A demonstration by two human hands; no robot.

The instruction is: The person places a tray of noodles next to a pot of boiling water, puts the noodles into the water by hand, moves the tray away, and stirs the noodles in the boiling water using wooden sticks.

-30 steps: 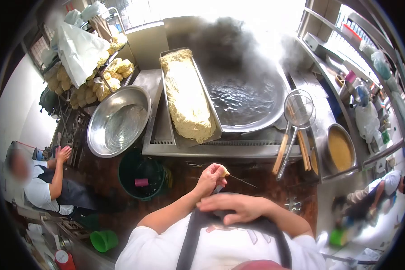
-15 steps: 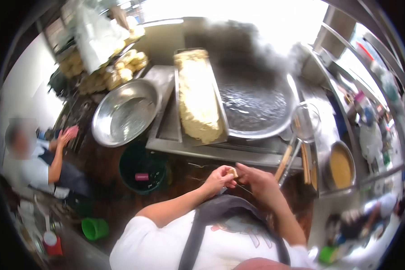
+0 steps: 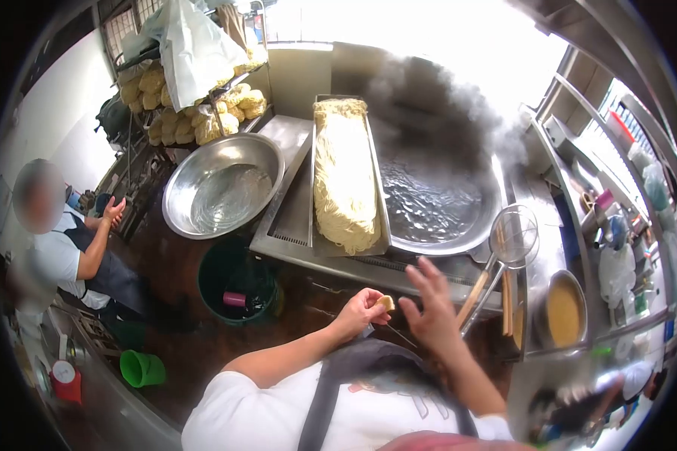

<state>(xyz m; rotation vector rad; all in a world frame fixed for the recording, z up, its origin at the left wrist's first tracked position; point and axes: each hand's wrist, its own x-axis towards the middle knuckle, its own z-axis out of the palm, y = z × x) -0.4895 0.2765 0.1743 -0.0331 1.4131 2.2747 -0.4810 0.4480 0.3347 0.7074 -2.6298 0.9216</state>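
Small pale-yellow piece, edge rounded, pinched in left fingers.

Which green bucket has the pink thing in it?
The dark green, round tub nearest the wide silver bowl: a pink cylinder lies inside. The other, a bright green bucket, is smaller.

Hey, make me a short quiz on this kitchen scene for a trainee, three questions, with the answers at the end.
1. True or false: the long metal tray holding noodles stands to the left of the big round pan.
2. What colour is the cylinder inside the dark green tub?
A) yellow
B) pink
C) white
3. Fill in the blank: the small pale piece is pinched in the fingers of the wearer's ____ hand.

Key: 1 true; 2 B; 3 left.
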